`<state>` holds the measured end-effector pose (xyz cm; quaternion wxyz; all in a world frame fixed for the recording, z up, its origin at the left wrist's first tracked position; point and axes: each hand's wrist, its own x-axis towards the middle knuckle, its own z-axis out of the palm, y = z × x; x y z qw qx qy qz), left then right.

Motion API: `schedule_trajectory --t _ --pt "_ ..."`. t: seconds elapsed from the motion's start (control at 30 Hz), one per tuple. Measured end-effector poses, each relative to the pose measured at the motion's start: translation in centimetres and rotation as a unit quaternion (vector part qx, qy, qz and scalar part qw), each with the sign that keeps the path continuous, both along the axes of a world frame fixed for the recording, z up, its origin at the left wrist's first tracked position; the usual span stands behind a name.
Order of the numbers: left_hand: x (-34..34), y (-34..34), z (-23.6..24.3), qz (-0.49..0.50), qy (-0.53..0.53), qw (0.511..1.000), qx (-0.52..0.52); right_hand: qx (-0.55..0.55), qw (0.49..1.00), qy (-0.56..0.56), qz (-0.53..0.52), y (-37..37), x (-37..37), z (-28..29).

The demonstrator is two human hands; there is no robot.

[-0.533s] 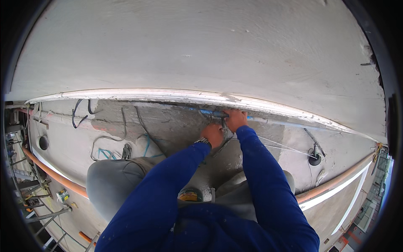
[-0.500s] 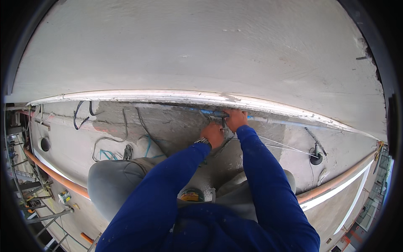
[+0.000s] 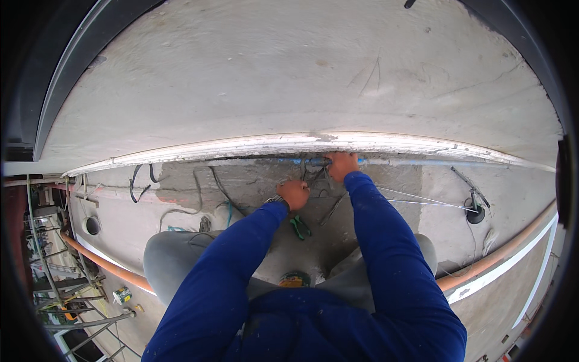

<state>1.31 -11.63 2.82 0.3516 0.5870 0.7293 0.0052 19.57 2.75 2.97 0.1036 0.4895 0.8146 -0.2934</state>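
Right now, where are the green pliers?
In the head view they're near the middle: the green pliers lie just below the left hand, beside the blue left sleeve and between the two forearms.

Looks like grey concrete surface (image 3: 434, 220), darkening to a rougher patch (image 3: 395, 175) around the left hand (image 3: 294, 194) and the right hand (image 3: 342, 164) (damp or merely stained, hard to tell). Carries green-handled pliers (image 3: 300, 228) just below the left hand, with a loose grey cable (image 3: 199, 193) farther left and a black cable (image 3: 131, 187) beyond. Bears, well right of the right hand, a round black piece (image 3: 475, 213) beside a slim dark bar (image 3: 470, 181).
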Motion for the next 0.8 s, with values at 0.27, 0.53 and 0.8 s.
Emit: schedule_trajectory --t 0.27,0.53,0.8 --pt "1.0 -2.2 -4.4 -0.019 0.042 0.998 -0.041 0.004 1.000 -0.001 -0.005 -0.5 -0.2 0.3" --pt "1.4 -1.1 -2.3 -0.089 0.002 0.988 -0.128 0.048 0.999 -0.017 0.010 -1.1 -0.1 0.4" --pt "0.3 0.0 1.2 -0.081 -0.022 0.984 -0.160 0.074 0.997 -0.019 0.008 -1.3 -0.2 -0.3"
